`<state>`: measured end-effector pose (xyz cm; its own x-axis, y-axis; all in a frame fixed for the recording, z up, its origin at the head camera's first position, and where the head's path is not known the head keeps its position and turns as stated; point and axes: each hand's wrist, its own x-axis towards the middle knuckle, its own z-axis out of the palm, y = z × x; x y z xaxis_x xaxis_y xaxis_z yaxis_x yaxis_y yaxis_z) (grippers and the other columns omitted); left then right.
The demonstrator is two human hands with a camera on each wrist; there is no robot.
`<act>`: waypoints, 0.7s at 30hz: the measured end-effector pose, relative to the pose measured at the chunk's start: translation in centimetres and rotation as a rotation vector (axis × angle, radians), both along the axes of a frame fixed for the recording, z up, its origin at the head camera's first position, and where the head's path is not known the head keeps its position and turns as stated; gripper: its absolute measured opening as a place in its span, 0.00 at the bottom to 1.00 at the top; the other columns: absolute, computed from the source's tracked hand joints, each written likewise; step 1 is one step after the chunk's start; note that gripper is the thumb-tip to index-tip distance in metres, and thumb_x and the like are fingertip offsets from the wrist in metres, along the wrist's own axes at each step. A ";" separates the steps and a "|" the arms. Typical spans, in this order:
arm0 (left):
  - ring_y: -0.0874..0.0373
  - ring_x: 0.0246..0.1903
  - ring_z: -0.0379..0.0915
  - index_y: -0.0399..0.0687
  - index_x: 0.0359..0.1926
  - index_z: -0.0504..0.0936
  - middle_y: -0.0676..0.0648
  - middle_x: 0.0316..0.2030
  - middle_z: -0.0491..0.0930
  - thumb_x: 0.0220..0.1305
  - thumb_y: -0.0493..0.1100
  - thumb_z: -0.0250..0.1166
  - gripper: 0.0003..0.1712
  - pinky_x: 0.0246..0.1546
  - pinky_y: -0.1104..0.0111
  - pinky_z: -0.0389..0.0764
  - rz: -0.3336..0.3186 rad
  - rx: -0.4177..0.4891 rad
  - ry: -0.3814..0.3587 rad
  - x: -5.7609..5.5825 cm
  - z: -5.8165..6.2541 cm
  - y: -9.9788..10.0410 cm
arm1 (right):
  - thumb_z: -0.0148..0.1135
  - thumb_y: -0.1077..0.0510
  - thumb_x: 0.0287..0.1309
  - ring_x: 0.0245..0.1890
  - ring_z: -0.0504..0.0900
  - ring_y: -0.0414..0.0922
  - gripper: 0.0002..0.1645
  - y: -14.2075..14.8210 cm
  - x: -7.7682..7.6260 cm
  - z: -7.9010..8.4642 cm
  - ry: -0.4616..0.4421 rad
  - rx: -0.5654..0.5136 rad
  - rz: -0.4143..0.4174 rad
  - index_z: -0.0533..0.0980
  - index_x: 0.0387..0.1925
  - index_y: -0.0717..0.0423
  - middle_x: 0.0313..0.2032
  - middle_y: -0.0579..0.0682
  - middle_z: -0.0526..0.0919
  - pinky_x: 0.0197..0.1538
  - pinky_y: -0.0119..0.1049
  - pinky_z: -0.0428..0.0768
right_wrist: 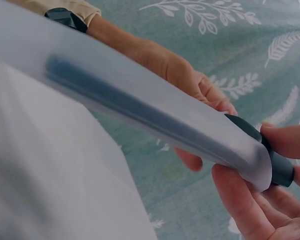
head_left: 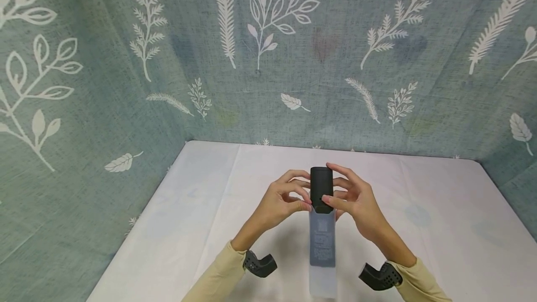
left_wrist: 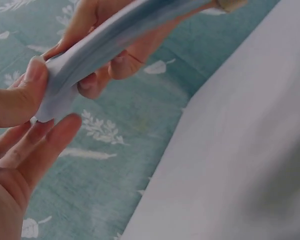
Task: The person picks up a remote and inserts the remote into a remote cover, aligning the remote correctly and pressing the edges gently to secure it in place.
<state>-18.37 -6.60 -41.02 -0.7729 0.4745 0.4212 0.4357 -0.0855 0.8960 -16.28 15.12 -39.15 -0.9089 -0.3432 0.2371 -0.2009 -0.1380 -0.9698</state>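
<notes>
A black oblong device [head_left: 321,185] with rounded edges is held up over the table, its upper end bare. Its lower part sits in a translucent plastic sleeve [head_left: 322,239], with print faintly visible and the sleeve's bottom hanging slack past the dark shape inside. My left hand [head_left: 274,202] pinches the sleeve's mouth from the left, with its thumb and fingertips right at the edge. From the right, my right hand [head_left: 356,204] holds the device, thumb on its front face and index finger at its top. In the right wrist view the sleeve's mouth [right_wrist: 262,170] rings the device.
A white-covered table [head_left: 209,190] lies beneath the hands. Behind it and to the sides hangs a green-blue curtain [head_left: 251,87] with white leaf patterns. Black wrist cameras [head_left: 262,264] are strapped over the beige sleeves of both arms.
</notes>
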 end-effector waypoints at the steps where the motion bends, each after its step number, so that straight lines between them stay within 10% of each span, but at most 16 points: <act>1: 0.52 0.58 0.69 0.38 0.27 0.82 0.48 0.61 0.67 0.51 0.31 0.71 0.05 0.45 0.60 0.81 0.002 -0.005 0.000 0.0 0.1 0.1 | 0.62 0.71 0.55 0.36 0.85 0.52 0.40 0.0 0.0 0.0 -0.009 -0.003 0.002 0.59 0.68 0.57 0.42 0.52 0.82 0.20 0.47 0.81; 21: 0.46 0.52 0.74 0.27 0.26 0.79 0.34 0.60 0.68 0.51 0.25 0.68 0.04 0.28 0.59 0.84 0.094 0.037 -0.058 1.9 2.7 0.8 | 0.63 0.69 0.55 0.37 0.84 0.50 0.39 -0.3 0.5 -0.4 -0.010 0.060 0.006 0.61 0.68 0.55 0.43 0.58 0.80 0.25 0.44 0.82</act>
